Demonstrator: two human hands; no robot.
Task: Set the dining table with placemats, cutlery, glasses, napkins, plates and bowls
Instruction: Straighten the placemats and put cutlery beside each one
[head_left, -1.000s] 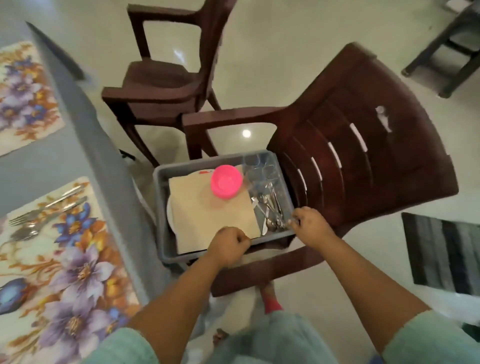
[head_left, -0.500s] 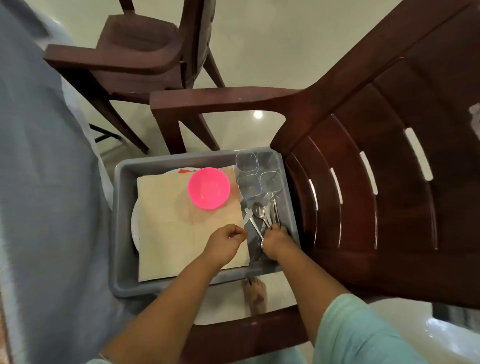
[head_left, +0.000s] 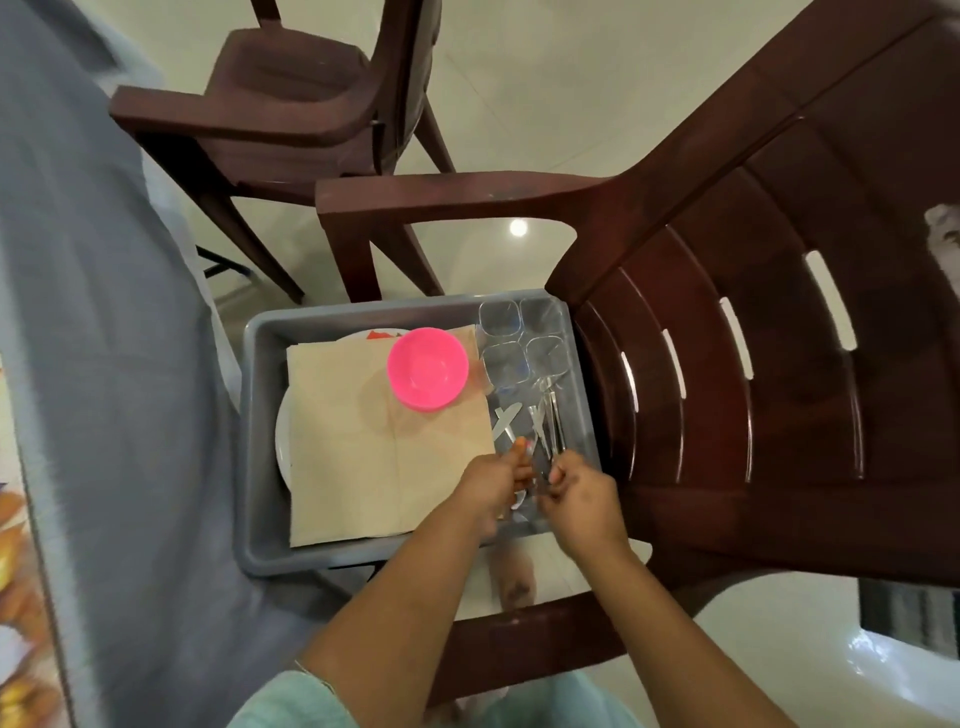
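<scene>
A grey tub (head_left: 260, 467) sits on the seat of a brown chair (head_left: 779, 364), and everything lies inside it. Beige napkins (head_left: 374, 457) cover a white plate (head_left: 283, 441) at the tub's left side, with a pink bowl (head_left: 428, 368) on top of them. Clear glasses (head_left: 522, 343) stand in the tub's far right corner. The cutlery (head_left: 545, 431) lies along the tub's right wall. Both grips are closed on it: the left hand (head_left: 493, 486) pinches one piece, the right hand (head_left: 584, 499) pinches others.
</scene>
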